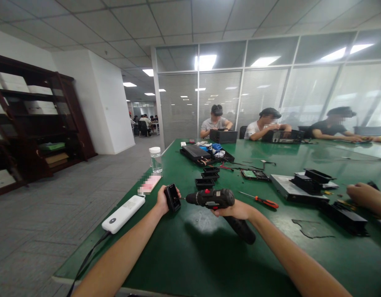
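Note:
My left hand (163, 199) is closed round a small black box-shaped part (172, 197), held upright above the green table (190, 255). My right hand (236, 210) grips a black cordless screwdriver (215, 199) with a red switch. Its bit points left and meets the side of the black part. The tool's handle (241, 229) slants down toward me under my right wrist.
A white power bank (123, 213) with a cable lies at the left table edge. Nearby are a pink card, a clear jar (155, 159), several small black trays (204, 183), an orange-handled screwdriver (264, 201), dismantled black units (304, 183) and another person's hand (365, 197). Three people sit at the far end.

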Demonstrator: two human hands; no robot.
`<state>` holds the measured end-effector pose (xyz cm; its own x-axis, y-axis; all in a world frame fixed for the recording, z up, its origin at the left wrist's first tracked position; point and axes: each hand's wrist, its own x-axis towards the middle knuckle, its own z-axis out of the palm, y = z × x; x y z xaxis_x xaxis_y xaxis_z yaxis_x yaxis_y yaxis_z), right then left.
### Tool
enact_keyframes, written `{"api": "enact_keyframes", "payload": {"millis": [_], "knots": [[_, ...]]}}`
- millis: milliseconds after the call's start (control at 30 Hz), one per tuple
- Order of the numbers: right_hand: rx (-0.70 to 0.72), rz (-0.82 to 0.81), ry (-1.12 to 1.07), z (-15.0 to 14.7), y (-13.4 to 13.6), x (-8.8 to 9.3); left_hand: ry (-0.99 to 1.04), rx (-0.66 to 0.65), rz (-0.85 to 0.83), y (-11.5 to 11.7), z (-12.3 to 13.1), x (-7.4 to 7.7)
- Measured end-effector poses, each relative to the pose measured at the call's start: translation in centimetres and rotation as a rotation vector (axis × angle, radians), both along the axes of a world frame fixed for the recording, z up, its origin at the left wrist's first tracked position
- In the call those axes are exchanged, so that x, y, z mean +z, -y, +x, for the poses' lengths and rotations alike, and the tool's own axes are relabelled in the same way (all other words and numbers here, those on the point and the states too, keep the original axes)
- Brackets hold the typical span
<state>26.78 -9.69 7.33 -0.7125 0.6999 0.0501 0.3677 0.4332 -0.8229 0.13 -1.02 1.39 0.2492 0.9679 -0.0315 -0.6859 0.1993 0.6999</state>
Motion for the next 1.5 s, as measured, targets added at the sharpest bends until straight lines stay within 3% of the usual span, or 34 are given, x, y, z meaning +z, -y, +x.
{"api": "enact_keyframes", "payload": {"millis": [700, 1267, 1500], "knots": [[-0.056, -0.025, -0.019, -0.01, 0.09, -0.21, -0.011, -0.004, -0.003, -0.19, 0.06, -0.18], [-0.013, -0.015, -0.034, -0.07, -0.20, -0.30, -0.009, -0.001, -0.009, -0.02, 0.31, 0.17], [0.009, 0.006, -0.019, -0.04, -0.10, -0.13, -0.025, -0.020, 0.040, -0.43, 0.04, -0.34]]}}
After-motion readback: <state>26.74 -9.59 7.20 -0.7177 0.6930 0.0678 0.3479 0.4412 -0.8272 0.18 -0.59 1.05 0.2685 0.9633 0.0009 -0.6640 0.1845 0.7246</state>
